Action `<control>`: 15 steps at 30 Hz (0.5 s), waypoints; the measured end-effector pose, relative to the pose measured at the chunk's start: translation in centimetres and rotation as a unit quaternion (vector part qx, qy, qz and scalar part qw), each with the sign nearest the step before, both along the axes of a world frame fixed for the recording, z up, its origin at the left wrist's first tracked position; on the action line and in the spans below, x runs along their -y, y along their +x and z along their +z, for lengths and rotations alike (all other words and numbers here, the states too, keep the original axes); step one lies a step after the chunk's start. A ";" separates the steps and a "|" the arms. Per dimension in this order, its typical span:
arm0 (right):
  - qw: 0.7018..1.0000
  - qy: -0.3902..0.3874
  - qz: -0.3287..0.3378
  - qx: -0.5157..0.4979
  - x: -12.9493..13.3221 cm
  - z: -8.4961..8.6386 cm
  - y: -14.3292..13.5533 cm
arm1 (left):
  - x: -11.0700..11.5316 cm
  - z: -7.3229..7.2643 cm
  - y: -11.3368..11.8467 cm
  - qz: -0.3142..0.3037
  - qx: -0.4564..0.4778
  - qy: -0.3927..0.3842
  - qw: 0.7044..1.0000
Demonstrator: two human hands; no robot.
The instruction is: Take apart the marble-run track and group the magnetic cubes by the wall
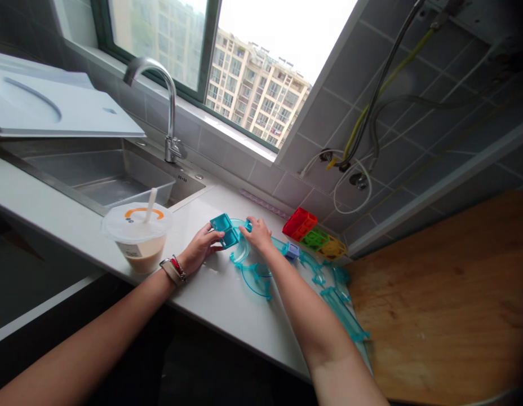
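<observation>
My left hand [201,248] is closed around a teal, see-through square block [221,223], thumb on its near side, just above the white counter. To its right, my right hand [258,234] pinches a teal curved track piece [243,248] between thumb and fingers. The curved piece sits close against the block; whether the two are joined I cannot make out. Below my right wrist lies another curved teal piece [256,288], partly covered by my forearm. A small purple-blue block [292,251] is just beyond that forearm.
A red block [300,224], a green block [315,239] and a yellow block [332,248] line the wall. More teal pieces, including a straight track [345,313], lie by a wooden board [434,299]. A lidded drink cup [138,239] stands left, near the sink [155,163].
</observation>
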State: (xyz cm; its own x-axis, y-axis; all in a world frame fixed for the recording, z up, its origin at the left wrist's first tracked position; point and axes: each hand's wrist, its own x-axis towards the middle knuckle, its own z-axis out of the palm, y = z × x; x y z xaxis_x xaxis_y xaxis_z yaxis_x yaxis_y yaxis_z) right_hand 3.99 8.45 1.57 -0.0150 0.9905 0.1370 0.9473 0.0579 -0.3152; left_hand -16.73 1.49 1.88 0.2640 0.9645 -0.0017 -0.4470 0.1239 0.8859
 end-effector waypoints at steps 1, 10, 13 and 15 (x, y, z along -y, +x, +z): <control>1.000 0.006 -0.004 0.012 0.1 -0.1 -0.1 | 0.0 0.1 0.0 0.006 0.003 0.002 1.000; 1.000 0.010 -0.002 0.006 0.2 -0.3 0.0 | -0.2 0.5 -0.2 0.075 0.028 0.008 0.997; 0.997 -0.012 0.027 -0.076 0.1 0.1 0.9 | -0.4 0.3 -0.3 0.087 0.021 -0.001 0.996; 0.992 -0.018 0.033 -0.119 0.0 0.5 1.6 | -0.4 0.1 -0.3 0.086 0.019 0.000 0.996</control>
